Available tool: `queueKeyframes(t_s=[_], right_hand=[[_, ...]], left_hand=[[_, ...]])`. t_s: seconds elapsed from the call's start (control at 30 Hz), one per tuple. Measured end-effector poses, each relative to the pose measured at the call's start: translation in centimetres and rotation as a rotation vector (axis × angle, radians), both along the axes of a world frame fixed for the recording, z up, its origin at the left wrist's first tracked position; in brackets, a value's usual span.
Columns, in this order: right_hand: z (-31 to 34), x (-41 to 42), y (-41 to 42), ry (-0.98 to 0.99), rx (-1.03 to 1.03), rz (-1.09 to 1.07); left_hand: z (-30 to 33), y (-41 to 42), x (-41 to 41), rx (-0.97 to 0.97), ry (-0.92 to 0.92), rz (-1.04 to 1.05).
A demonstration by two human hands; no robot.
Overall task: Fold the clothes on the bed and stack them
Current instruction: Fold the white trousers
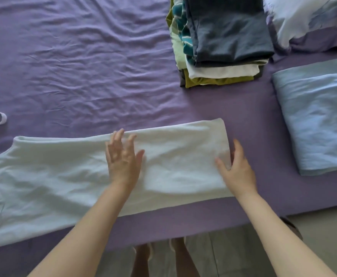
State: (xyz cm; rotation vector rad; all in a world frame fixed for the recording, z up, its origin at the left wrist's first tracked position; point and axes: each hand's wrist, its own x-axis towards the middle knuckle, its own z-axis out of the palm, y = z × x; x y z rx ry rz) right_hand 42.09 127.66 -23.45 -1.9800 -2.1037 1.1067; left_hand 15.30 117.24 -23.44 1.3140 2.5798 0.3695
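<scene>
While your left hand (123,156) lies flat with fingers spread on the white garment (64,176) near the bed's (83,66) front edge, your right hand (237,170) rests relaxed at its right end, thumb on the cloth; the folded stack (221,47) sits beyond.

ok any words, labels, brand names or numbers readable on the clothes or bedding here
None: no text, label, brand or number can be read anywhere in this view.
White garment under the left hand and right hand: plain, no print or tag showing.
Stack of folded clothes: a teal and white pattern, no lettering.
Folded light blue sheet and purple bedsheet: plain.
</scene>
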Motion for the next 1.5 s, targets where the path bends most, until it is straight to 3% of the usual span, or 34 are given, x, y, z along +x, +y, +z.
queueKeyframes(t_s=[0.13,0.23,0.3,0.57,0.77,0.97,1.07,1.2,1.3,1.43,1.5], right_hand=[[-0.1,1.0,-1.2,0.099,-0.060,-0.085],[0.2,0.8,-0.5,0.141,-0.075,-0.265],[0.6,0.5,-0.9,0.198,-0.082,-0.349],[1.1,0.7,-5.5,0.417,-0.135,-0.481],[1.8,1.1,-5.2,0.402,-0.098,-0.602],[2.9,2.0,-5.1,0.278,0.028,-0.396],[3.6,2.2,-4.8,0.252,0.171,-0.313],[3.0,2.7,-4.3,-0.089,0.121,-0.125],[2.4,1.9,-3.2,-0.224,0.105,0.029],[2.0,-1.9,-1.5,-0.203,0.318,0.398],[0.8,-4.3,-0.6,-0.245,0.268,0.682]], left_hand=[[0.0,-7.1,3.7,0.103,-0.024,0.047],[0.4,-12.3,3.4,0.000,-0.041,0.146],[0.8,-14.3,2.4,-0.075,-0.049,0.106],[2.2,-13.3,2.5,-0.173,-0.140,-0.245],[2.1,-12.4,2.7,-0.107,-0.119,-0.244],[2.1,-12.2,2.6,-0.204,0.038,-0.312],[2.1,-12.7,1.9,-0.156,-0.008,-0.319],[2.1,-13.3,1.5,-0.156,-0.185,-0.300],[1.3,-11.8,2.4,-0.289,-0.178,-0.308],[-0.1,-9.0,3.4,-0.407,-0.061,-0.377],[-0.8,-8.4,3.5,-0.407,-0.039,-0.389]])
